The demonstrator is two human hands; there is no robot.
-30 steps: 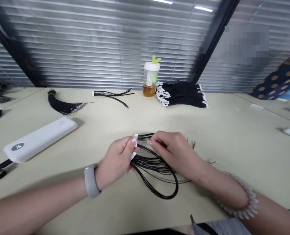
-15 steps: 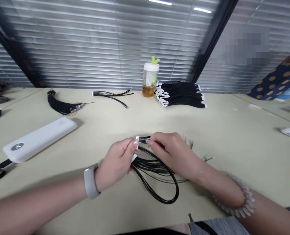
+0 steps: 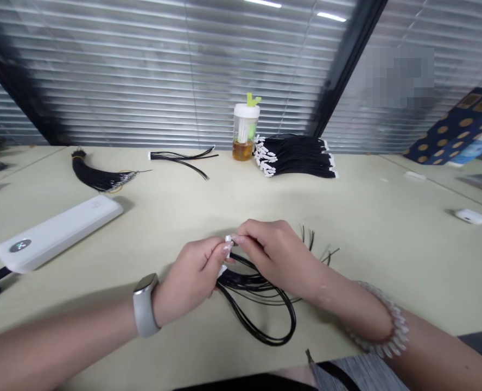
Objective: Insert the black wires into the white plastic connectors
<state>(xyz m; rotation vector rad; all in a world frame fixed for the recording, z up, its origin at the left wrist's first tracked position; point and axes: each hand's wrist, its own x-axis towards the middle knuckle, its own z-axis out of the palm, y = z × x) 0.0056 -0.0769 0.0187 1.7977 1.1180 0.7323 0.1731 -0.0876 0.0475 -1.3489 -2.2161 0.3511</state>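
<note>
The left hand (image 3: 194,269) has its fingers closed on the upper white connector (image 3: 228,239); the lower white connector (image 3: 222,270) sits against the same hand. The right hand (image 3: 281,255) has its fingers pinched together beside the upper connector, apparently on the black wires (image 3: 241,279) — the exact contact is hidden. This left-hand grip probably steadies the connector while the right fingertips work at its edge. The wires loop below the hands, above and on the table (image 3: 176,212), likely to leave the connector end accessible.

Visible count:
- White connectors at the left hand: 2. Wires: too overlapped to count.
- Small wire harness (image 3: 171,157): 1, at the rear.
- Tied wire bundle (image 3: 96,177): 1, left of the harness.
- Harness stack (image 3: 298,157): 1 — its units cannot be counted; connector ends mostly face left, probably for orderly storage.
- Bottle (image 3: 242,150): 1, upright just beside the stack.
- White power bank (image 3: 62,228): 1, left of the hands.
</note>
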